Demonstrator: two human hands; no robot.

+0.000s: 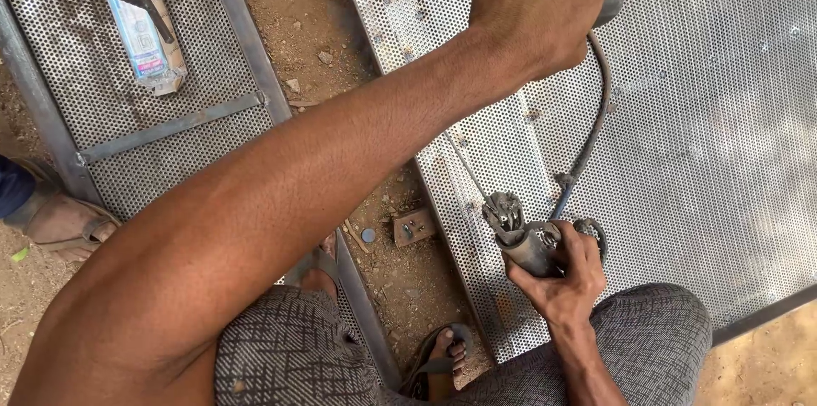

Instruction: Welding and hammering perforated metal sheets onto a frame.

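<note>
We find the right hand (568, 274) closed round the handle of a welding holder (521, 234), fingers wrapped tight, wrist low above the right knee. A thin welding rod (464, 166) is clamped in the holder's head and slants up and left, lying close over the perforated metal sheet (715, 117); whether its tip touches the sheet we cannot tell. The holder sits near the sheet's lower left edge, just above the knee. A grey cable (596, 117) runs from the holder up to the left hand (540, 6), which is clenched in a fist around a dark grip at the top of the view; what that grip belongs to is not clear. The left arm crosses the whole view, elbow bent, forearm stretched out over the gap of bare ground (298, 14).

Risks, in our judgement: both hands are bare and both feet sit in open sandals (438, 363) close beside the sheet edge, so sparks or hot metal could burn skin. The cable, looped between the hands, could snag and drag the rod off its line. The outstretched left arm passes near the rod and could brush it.
</note>
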